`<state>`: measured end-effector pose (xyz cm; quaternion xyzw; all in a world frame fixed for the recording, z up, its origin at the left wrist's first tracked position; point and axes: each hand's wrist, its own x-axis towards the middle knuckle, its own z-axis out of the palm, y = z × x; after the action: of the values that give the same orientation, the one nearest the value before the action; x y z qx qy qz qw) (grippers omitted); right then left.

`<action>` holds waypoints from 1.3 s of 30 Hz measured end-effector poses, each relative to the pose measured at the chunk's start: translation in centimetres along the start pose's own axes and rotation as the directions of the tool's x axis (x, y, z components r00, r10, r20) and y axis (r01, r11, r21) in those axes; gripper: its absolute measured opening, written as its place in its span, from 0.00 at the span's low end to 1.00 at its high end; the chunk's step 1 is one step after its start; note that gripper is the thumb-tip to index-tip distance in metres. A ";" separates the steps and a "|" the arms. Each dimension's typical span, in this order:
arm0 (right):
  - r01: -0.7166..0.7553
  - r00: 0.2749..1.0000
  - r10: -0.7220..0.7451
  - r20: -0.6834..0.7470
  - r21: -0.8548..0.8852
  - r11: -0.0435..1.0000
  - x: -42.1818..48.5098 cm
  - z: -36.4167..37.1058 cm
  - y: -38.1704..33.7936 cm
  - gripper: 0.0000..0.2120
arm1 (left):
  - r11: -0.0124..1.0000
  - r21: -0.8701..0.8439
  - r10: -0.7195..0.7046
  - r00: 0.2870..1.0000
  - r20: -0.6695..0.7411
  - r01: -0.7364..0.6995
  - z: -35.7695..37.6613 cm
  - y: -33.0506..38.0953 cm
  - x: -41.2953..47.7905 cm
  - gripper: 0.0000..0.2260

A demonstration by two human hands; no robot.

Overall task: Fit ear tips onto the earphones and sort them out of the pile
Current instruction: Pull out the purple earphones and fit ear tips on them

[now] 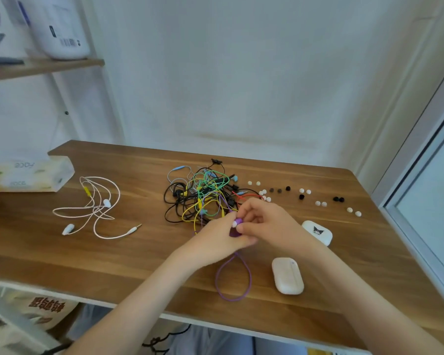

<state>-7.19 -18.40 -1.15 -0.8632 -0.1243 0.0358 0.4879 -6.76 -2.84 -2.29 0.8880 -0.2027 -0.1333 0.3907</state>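
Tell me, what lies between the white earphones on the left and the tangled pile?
Nothing but bare wooden table: the head view shows a clear gap between the white earphones and the tangled pile.

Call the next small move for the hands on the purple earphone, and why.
Probably push the white ear tip fully home on the purple earbud. The left hand and right hand both pinch that earbud, the tip sits at its end, and its purple cable seems to run up into the pile, so seating comes before pulling it free.
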 end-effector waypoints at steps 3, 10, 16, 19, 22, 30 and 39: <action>0.067 0.998 -0.062 -0.028 0.198 0.978 0.0 -0.1 -0.3 0.11 | 0.989 -0.148 0.008 0.996 -0.087 -0.021 -0.8 0.2 -0.4 0.03; 0.044 0.938 -0.008 0.347 -0.096 0.994 -0.2 2.1 -0.4 0.19 | 0.913 -0.407 -0.092 0.986 -0.141 0.028 -4.4 -0.3 -1.3 0.11; 0.236 0.922 -0.055 0.383 -0.443 0.865 0.4 5.2 -0.1 0.15 | 0.998 -0.030 -0.067 0.978 -0.198 0.062 -6.3 -2.8 -2.2 0.19; 0.261 0.933 -0.077 0.352 -0.513 0.818 0.9 5.7 -0.6 0.05 | 0.986 0.145 -0.059 0.981 -0.184 0.086 -6.8 -3.7 -2.7 0.17; 0.286 0.942 -0.140 0.305 -0.509 0.812 1.5 6.0 -0.5 0.02 | 0.940 0.292 -0.129 0.976 -0.178 0.178 -6.9 -4.7 -2.8 0.11; 0.364 0.923 -0.225 0.314 -0.512 0.778 3.8 7.9 -1.0 0.23 | 0.989 0.093 -0.090 0.965 -0.245 0.116 -7.7 -5.4 -3.4 0.14; 0.267 0.955 -0.249 0.162 -0.103 0.958 4.6 6.5 -2.7 0.11 | 0.916 -0.384 -0.011 0.948 -0.319 -0.118 -9.6 -3.9 -4.0 0.11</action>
<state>-4.38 -10.47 -1.98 -0.8632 -0.2736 0.0274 0.4233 -5.46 7.53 1.44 0.7938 -0.1311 -0.0178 0.5937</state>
